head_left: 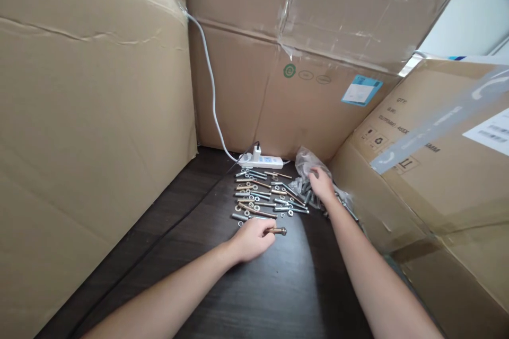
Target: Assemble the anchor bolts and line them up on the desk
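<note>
My left hand is closed around a brass-coloured expansion bolt, whose nut end sticks out to the right. Just beyond it, bolts, sleeves and washers lie in rough rows on the dark surface. My right hand reaches to the clear plastic bag at the right of the rows. Several grey bolts show in and around the bag under that hand. Its fingertips are at the plastic, and whether they pinch it or a bolt is hidden.
A white power strip with a plug in it lies behind the rows, against a large cardboard box. More boxes wall in the left and right. A black cable crosses the dark wooden surface on the left.
</note>
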`<state>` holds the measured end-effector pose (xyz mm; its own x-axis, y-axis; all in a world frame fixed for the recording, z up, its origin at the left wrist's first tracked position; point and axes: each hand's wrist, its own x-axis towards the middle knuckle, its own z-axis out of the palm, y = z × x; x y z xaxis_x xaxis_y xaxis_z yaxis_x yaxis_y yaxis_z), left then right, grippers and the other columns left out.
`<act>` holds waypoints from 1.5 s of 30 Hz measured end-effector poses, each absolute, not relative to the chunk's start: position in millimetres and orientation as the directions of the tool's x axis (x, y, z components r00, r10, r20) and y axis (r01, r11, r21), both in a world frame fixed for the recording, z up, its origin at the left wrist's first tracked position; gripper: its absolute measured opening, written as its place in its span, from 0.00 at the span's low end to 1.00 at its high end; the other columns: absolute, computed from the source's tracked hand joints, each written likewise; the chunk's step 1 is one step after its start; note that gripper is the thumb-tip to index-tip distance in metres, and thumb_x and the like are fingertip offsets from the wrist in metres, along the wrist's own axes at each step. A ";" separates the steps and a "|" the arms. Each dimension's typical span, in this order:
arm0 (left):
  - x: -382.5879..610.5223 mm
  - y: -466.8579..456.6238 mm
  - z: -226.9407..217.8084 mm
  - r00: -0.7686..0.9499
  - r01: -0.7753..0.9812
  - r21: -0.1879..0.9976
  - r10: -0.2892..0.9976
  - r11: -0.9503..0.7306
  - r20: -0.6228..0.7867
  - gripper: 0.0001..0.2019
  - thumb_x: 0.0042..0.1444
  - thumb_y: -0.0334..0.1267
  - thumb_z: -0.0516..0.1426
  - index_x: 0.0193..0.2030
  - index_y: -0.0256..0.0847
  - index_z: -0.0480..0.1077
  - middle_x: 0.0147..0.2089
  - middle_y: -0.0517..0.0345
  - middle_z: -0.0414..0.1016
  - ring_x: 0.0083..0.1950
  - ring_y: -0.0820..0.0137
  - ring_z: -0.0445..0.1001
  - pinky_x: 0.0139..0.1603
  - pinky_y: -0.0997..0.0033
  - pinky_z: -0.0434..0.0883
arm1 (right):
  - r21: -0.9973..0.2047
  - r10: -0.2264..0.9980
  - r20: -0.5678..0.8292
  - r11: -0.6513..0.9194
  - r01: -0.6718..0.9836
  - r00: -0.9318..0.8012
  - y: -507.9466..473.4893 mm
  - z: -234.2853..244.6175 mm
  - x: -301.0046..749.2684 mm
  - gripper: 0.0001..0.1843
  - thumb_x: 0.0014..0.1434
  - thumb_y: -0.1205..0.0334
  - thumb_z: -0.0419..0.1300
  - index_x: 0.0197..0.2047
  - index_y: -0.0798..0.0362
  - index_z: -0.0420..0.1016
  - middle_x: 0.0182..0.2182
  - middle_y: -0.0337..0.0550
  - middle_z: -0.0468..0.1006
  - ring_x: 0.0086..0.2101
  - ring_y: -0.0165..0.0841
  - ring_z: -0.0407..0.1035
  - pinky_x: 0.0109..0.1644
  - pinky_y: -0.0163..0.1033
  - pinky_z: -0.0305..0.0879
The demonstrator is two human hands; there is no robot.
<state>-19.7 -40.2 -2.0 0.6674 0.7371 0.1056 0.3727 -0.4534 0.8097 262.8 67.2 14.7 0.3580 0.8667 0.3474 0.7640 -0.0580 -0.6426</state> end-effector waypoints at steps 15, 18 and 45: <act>-17.2 -39.8 -1.8 0.638 0.314 0.847 0.756 -0.428 0.145 0.06 0.56 0.35 0.47 0.29 0.39 0.59 0.27 0.65 0.60 0.29 0.75 0.59 0.31 0.75 0.56 | -0.710 0.915 0.402 0.325 0.624 -0.020 -67.5 24.1 160.5 0.11 0.60 0.60 0.51 0.38 0.53 0.74 0.35 0.44 0.77 0.37 0.35 0.70 0.43 0.39 0.64; -16.5 -40.5 -1.2 0.631 0.277 0.864 0.758 -0.421 0.167 0.09 0.60 0.40 0.47 0.33 0.39 0.61 0.30 0.64 0.63 0.31 0.75 0.61 0.33 0.75 0.59 | -0.697 0.902 0.415 0.399 0.596 -0.118 -77.8 18.7 146.9 0.11 0.62 0.61 0.50 0.37 0.52 0.73 0.33 0.42 0.76 0.35 0.33 0.69 0.41 0.37 0.63; -17.6 -54.4 20.3 0.623 0.485 0.643 0.750 -0.593 0.221 0.10 0.62 0.41 0.45 0.45 0.41 0.61 0.36 0.59 0.70 0.34 0.71 0.69 0.37 0.72 0.64 | -0.828 0.946 0.321 0.303 0.472 -0.046 -71.9 -2.8 153.0 0.10 0.62 0.56 0.47 0.36 0.52 0.65 0.23 0.34 0.63 0.24 0.28 0.59 0.29 0.33 0.56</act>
<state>-17.6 -54.4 20.3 0.6230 0.7502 0.2215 0.4847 -0.5925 0.6434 153.0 -71.9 -2.8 -0.0457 0.9461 0.3206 0.4720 0.3033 -0.8278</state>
